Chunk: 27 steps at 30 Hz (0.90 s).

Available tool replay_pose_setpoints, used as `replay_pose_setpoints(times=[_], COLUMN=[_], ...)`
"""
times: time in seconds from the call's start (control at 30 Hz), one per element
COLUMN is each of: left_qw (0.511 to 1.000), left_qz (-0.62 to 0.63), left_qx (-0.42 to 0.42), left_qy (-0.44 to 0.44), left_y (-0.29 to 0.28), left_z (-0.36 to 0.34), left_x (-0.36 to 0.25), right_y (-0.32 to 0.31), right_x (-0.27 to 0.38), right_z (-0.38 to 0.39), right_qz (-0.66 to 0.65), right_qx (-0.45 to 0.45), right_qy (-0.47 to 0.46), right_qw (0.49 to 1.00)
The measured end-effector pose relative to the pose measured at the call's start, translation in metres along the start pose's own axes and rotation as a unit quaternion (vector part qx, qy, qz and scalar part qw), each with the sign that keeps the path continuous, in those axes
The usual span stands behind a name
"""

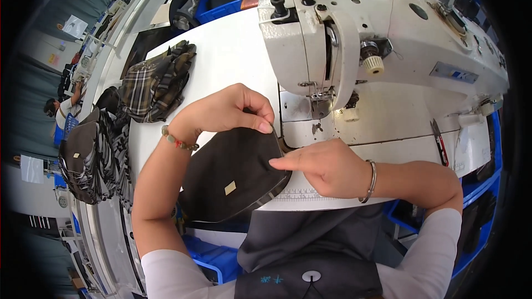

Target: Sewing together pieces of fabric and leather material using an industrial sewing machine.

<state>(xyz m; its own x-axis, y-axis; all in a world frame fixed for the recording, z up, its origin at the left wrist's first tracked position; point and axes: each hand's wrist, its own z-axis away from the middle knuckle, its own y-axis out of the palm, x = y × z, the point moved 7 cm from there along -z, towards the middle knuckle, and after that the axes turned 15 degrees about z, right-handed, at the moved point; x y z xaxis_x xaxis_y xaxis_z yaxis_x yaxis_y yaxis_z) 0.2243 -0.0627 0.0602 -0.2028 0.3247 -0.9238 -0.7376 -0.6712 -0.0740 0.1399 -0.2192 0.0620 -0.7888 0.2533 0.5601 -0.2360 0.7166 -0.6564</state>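
My left hand (244, 112) is closed in a pinch, thumb and finger on the upper corner of a dark brown fabric piece (210, 171). The piece has rounded corners, a small cream tag on its face and a strip of plaid along the lower right edge. It lies partly on the white table and reaches its front edge. From the right, my right hand (327, 169) rests its outstretched index fingertip on the cloth near the right edge. The thumb is bent and apart from that finger; the other fingers are hidden.
A white sewing machine (310, 50) stands just beyond my hands. Plaid fabric pieces (158, 83) and a stack of dark tagged pieces (83, 158) lie at the left. Red-and-black snips (439, 143) lie at the right. A ruler strip (307, 194) runs along the table's front edge.
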Motion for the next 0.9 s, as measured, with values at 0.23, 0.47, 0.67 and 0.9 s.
replay_pose_setpoints(times=[0.23,0.47,0.67,0.9], left_qw=[0.999,0.935,0.884,0.897], left_qz=[-0.036,-0.302,-0.365,-0.272], left_qx=[0.033,-0.154,-0.161,-0.132], left_qy=[0.002,0.104,0.242,0.323], left_y=[0.008,0.002,0.005,-0.002], left_z=[-0.031,-0.073,-0.072,-0.083], left_x=[0.0,0.007,-0.011,0.001], right_y=[-0.005,0.008,0.001,0.004], right_x=[0.02,-0.028,-0.043,-0.048], right_z=[0.013,0.02,0.015,0.014], right_qz=[0.381,0.376,0.418,0.435], right_qx=[-0.067,-0.012,0.044,0.062], right_qy=[-0.215,-0.067,0.022,0.014], right_qw=[0.897,0.924,0.907,0.898])
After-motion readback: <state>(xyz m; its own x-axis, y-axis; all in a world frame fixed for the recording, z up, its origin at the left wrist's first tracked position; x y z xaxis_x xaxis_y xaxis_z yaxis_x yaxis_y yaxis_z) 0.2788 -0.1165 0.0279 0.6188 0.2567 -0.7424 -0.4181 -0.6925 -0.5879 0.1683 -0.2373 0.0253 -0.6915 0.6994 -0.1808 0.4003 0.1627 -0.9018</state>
